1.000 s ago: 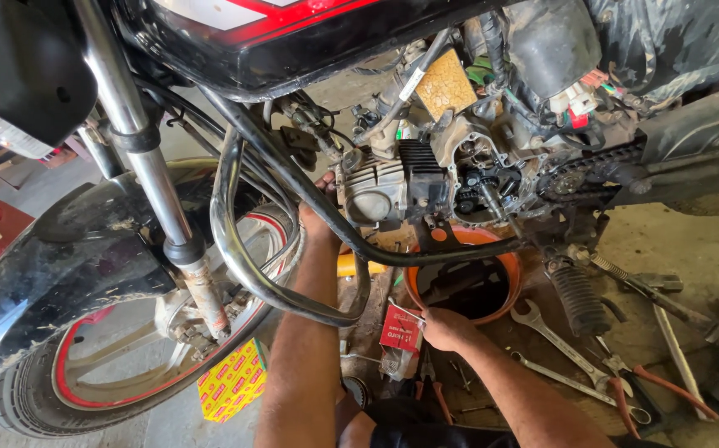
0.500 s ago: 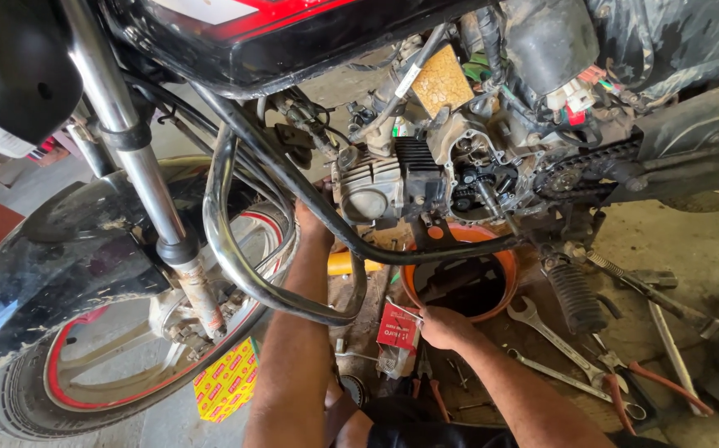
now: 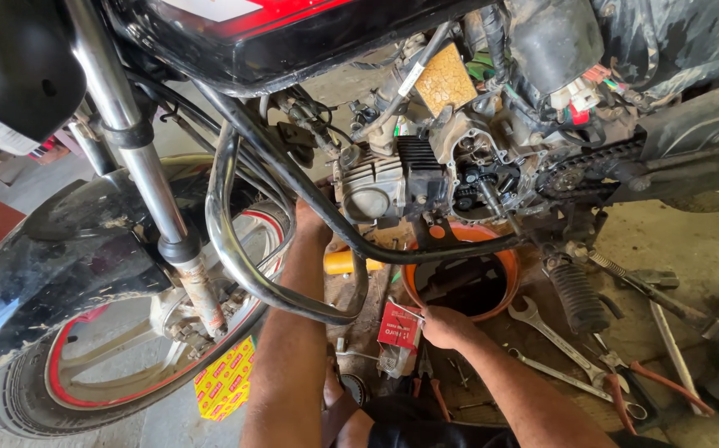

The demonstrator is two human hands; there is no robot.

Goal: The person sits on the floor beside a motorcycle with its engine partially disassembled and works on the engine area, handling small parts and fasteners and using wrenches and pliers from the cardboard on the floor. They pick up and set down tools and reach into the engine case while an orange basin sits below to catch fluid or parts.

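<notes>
Your left hand (image 3: 311,217) reaches up beside the motorcycle engine (image 3: 401,187), its fingers hidden behind the crash bar (image 3: 235,249), so I cannot tell their grip. Below the engine, your right hand (image 3: 444,325) pinches closed at the orange oil pan (image 3: 505,274) rim; a nudge could spill it.

Head view, looking down, close
From above the motorcycle engine (image 3: 426,187), facing the floor (image 3: 675,241) beneath; forearms enter from the bottom edge.

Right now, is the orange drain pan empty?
No, the orange drain pan under the engine holds dark liquid, with the right hand at its near rim.
</notes>
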